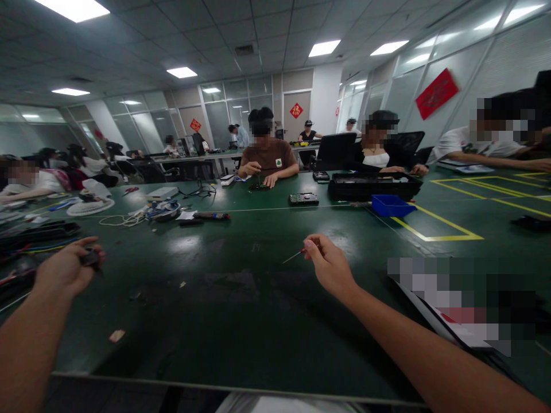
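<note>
Starting big: the green desk (206,350), broad and glossy, bare between the two forearms. Likely poor at stopping anything dropped, and with a near edge so close, perhaps a quick route to the floor for a rolling part.

Far side, right of centre: a long black case (344,189) in front of a co-worker (373,158), well apart from the action.

Over on the left, a heap of cables (41,249) near the left wrist, touching or not, impossible to tell. Apt to snag a sleeveless arm or swallow something small among so many strands.

Out past the right hand (329,261), a blue tray (391,205), too far off to catch a slip.

Now the hands: right one out front near the middle, thumb and fingers pinched together on a handle; left hand (66,269) over the left side, fingers curled most of the way closed.

In that right pinch, a slim screwdriver (294,256), tip leftward and down. Could twist or skid from so light a hold.

In the left, a small dark object (89,258), too blurred to name. Could pop free under uneven pressure.

Smallest: a paper scrap (116,335), easily swept off by a forearm.
</note>
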`<state>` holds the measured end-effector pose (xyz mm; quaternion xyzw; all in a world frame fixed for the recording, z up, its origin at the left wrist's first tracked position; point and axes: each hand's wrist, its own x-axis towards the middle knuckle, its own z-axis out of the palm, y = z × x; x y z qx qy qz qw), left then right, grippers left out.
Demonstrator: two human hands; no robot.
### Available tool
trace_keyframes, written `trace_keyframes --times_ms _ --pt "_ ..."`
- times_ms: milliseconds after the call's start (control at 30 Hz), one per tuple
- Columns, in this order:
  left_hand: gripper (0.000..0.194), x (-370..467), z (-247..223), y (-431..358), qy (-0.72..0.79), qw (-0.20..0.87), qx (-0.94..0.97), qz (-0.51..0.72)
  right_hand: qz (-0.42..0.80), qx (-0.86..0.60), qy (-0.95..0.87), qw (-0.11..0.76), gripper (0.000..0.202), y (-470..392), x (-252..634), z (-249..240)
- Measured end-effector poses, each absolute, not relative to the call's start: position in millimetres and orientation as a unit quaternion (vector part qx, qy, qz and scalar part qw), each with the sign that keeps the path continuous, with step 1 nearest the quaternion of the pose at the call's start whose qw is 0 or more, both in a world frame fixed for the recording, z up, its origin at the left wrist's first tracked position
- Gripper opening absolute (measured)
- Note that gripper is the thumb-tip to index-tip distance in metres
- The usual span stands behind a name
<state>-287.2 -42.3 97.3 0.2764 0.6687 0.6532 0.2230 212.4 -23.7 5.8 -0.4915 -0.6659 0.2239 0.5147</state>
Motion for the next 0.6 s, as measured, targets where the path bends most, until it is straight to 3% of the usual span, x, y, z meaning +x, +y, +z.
trace_keyframes --times_ms 333,600 --pt "0.039 -119 66 -6 0.506 0.458 0.429 0.591 0.240 -0.496 -0.655 0.518 0.027 -24 212 7" --pt "0.026 4 37 -12 0.434 0.531 0.552 0.475 0.244 -0.508 -0.669 0.484 0.024 -26 212 9"
